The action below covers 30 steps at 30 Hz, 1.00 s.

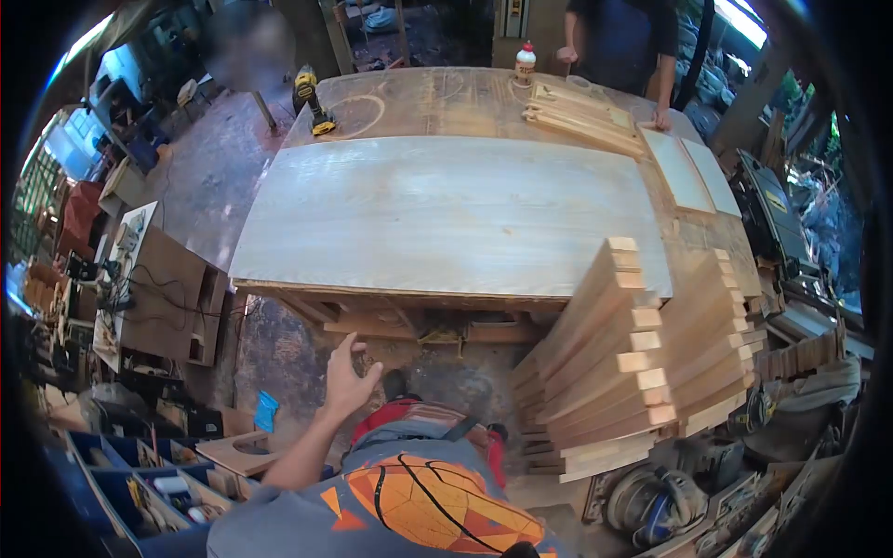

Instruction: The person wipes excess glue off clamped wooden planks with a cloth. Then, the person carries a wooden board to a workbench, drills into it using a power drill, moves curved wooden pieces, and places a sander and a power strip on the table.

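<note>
My left hand hangs in front of my body, below the near edge of the workbench. Its thumb stands apart from the slightly bent fingers, and nothing shows in it. The nearest thing beyond it is a large pale wooden panel lying flat on the workbench. To the right, tall stacks of wooden boards rise beside the panel, their ends facing up. My right hand is out of the picture.
A yellow-black cordless drill and a glue bottle stand on the bench. Across it, a person touches wooden strips near white panels. A blue divided tool box sits lower left; a power tool lies lower right.
</note>
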Available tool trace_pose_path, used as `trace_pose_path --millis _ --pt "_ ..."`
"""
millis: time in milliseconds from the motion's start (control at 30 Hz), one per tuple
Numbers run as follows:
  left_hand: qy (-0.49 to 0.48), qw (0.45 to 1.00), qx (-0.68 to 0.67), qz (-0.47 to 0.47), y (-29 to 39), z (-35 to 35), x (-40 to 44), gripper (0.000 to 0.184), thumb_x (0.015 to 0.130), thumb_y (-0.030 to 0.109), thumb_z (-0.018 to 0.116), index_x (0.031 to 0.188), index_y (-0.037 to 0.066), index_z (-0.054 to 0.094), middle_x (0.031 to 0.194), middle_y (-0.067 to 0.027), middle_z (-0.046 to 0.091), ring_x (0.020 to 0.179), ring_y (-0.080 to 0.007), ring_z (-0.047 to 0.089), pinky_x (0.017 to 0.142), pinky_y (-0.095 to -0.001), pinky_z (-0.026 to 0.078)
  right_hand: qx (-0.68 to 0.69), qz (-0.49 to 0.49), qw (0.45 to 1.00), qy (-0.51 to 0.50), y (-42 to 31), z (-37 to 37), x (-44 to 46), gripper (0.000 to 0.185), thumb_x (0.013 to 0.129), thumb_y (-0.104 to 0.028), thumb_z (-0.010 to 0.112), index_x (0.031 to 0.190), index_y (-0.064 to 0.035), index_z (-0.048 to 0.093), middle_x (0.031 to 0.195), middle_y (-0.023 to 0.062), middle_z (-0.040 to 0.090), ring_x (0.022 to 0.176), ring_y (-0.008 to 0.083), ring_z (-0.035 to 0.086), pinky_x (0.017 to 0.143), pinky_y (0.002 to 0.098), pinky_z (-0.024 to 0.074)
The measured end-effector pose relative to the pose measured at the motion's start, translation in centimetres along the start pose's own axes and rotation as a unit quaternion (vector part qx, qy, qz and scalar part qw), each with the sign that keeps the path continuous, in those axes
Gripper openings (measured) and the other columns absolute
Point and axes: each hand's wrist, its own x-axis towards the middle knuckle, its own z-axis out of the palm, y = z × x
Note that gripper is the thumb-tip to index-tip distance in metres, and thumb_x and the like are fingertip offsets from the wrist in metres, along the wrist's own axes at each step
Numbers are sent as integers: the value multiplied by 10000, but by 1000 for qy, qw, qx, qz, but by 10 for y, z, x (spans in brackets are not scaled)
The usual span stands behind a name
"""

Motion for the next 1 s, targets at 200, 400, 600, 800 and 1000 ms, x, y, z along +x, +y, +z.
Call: trace_pose_path --millis 200,400,600,800,1000 --pt "98 992 55 54 -113 -54 80 713 803 176 751 1389 -55 418 1372 -282 449 1273 -454 422 1083 -515 342 -189 -86 977 -46 -108 138 -58 396 844 -279 640 1061 50 678 866 242 707 860 326 708 728 472 545" --pt "114 985 83 103 -124 -86 154 671 845 235 720 1379 -51 433 1423 -293 414 1333 -472 374 1107 -539 314 -95 -579 809 -34 -355 263 -199 226 943 -85 659 1131 42 669 904 12 667 815 62 582 715 236 503" --pt "-26 993 117 21 -147 -67 155 647 855 321 698 1353 -31 482 1477 -281 373 1399 -470 308 1140 -550 279 -16 -658 747 -92 -486 351 -266 259 943 -114 640 1133 62 653 941 105 713 794 132 650 751 277 527" --pt "115 989 8 -94 -155 -71 88 573 816 243 751 1281 -39 569 1244 -248 609 1221 -451 536 1066 -480 413 -182 -699 677 -137 -515 462 -254 312 895 -180 613 1134 16 657 1073 233 681 1007 389 650 888 470 513" --pt "197 901 -2 -388 -147 -66 2 459 887 78 599 1324 -43 527 1254 -208 610 1118 -317 602 958 -386 482 -132 -778 562 -246 -556 514 -254 162 880 -181 655 935 -29 652 942 169 684 899 364 640 824 453 513"
